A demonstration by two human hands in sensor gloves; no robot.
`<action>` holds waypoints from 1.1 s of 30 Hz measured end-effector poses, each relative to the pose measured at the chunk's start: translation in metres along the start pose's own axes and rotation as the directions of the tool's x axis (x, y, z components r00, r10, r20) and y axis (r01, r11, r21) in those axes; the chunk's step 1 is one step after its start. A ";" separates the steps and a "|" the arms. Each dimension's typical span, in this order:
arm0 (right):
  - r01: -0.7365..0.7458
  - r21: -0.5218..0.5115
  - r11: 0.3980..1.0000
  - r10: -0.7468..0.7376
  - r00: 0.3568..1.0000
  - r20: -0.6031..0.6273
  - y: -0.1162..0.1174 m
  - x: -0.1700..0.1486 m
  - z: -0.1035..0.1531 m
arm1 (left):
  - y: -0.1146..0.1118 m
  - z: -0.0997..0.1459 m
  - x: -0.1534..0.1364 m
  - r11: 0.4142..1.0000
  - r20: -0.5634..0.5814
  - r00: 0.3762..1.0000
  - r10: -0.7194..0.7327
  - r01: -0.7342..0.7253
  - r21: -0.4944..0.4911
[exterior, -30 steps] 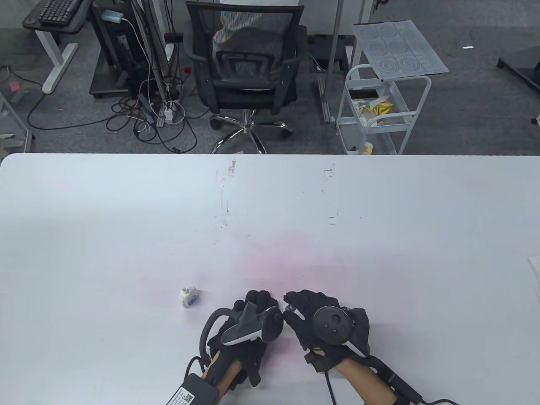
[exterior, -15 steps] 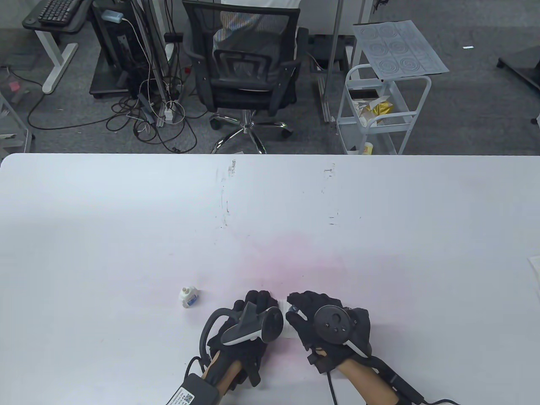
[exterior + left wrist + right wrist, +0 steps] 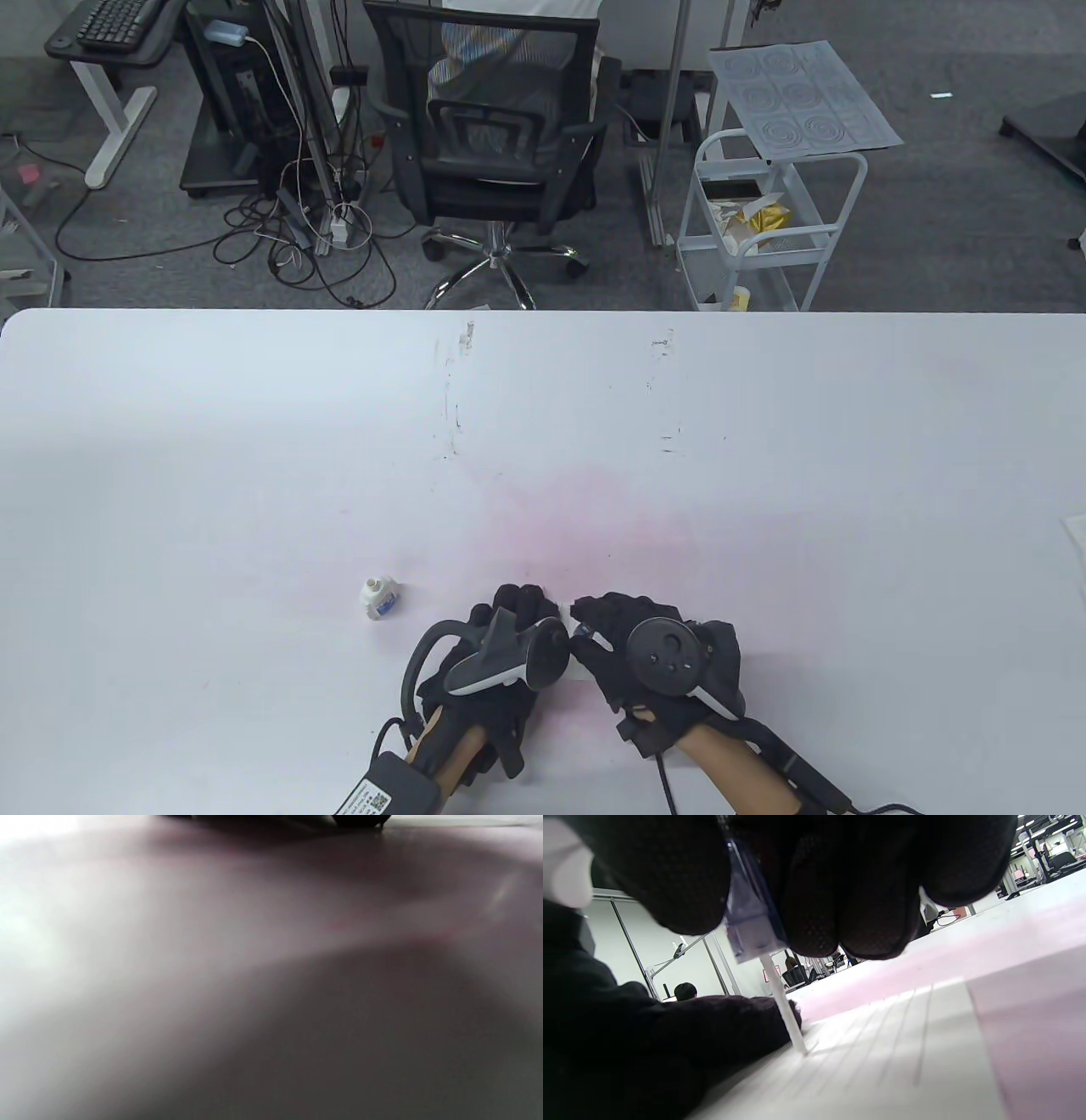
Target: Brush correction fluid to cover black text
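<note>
A small white slip of paper [image 3: 579,671] lies between my hands near the table's front edge. In the right wrist view the paper [image 3: 882,1052] shows faint ruled lines, and no black text can be made out. My right hand [image 3: 585,626] pinches a clear bluish brush cap [image 3: 751,925]. Its white brush stem [image 3: 782,1005] slants down with the tip touching the paper. My left hand [image 3: 517,603] rests on the paper's left side, and its fingers [image 3: 712,1027] lie flat beside the brush tip. The open white correction fluid bottle [image 3: 381,598] stands left of my left hand.
The white table [image 3: 764,475] has a pink stain in its middle and scuff marks farther back. A paper edge [image 3: 1076,535] shows at the right rim. An office chair [image 3: 488,144] and a white cart [image 3: 764,229] stand beyond the far edge. The left wrist view is only blurred tabletop.
My right hand's fingers with the brush shifted slightly right, then back left over the paper. My left hand and the bottle have not moved.
</note>
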State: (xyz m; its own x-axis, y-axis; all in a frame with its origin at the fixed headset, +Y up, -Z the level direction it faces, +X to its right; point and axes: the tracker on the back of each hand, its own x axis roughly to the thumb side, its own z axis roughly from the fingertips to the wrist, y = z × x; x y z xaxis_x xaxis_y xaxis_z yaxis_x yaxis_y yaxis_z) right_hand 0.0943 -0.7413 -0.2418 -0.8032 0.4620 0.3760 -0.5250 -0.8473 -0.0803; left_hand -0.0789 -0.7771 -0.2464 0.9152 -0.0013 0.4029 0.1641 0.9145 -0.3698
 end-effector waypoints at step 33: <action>0.004 -0.062 0.998 -0.001 0.999 0.041 -0.001 0.005 -0.003 | 0.000 0.000 0.000 1.000 -0.002 1.000 -0.001 0.001 -0.002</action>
State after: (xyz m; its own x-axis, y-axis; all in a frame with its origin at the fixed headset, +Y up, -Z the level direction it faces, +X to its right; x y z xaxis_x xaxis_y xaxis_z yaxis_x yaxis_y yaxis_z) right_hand 0.0894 -0.7376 -0.2427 -0.7904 0.4519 0.4136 -0.5445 -0.8276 -0.1364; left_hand -0.0792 -0.7772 -0.2462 0.9157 -0.0032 0.4018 0.1660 0.9136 -0.3712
